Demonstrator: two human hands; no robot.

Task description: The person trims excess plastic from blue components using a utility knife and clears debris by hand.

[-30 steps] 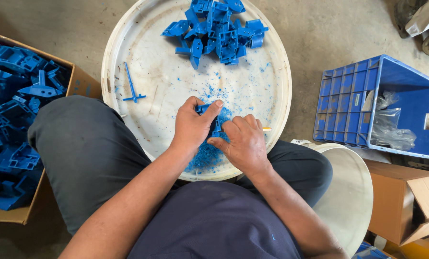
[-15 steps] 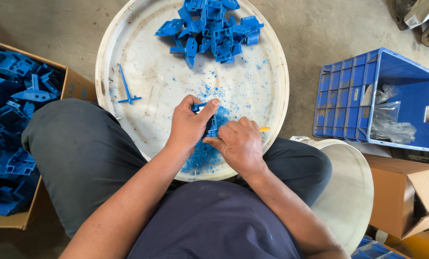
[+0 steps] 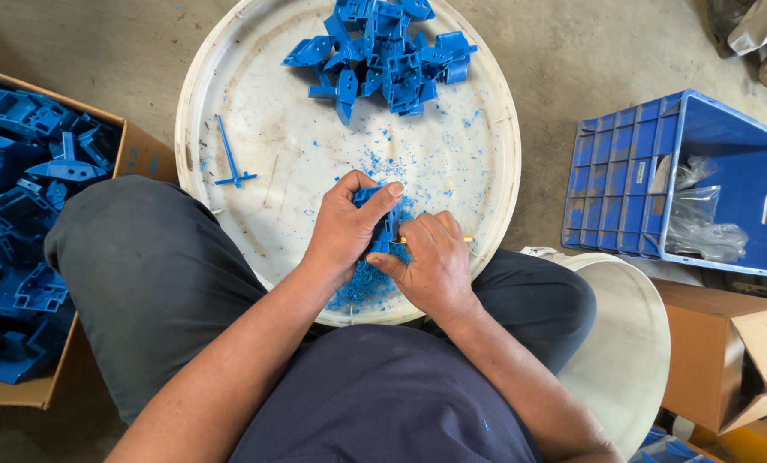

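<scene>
Blue plastic part sits over the 6 o'clock rim of the round white tray, left hand fingers clamped on it. Right hand closed around a thin tool. Shavings below; parts pile at 12 o'clock; bare tray between.

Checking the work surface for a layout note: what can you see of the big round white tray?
The round white tray looks like plastic or painted metal, scuffed and stained, with a raised rim. It lies flat on the concrete floor, its near edge over the person's lap. A pile of blue plastic parts sits at its far side, a thin blue sprue at left, blue shavings near the front. The left hand and right hand work above it.
</scene>
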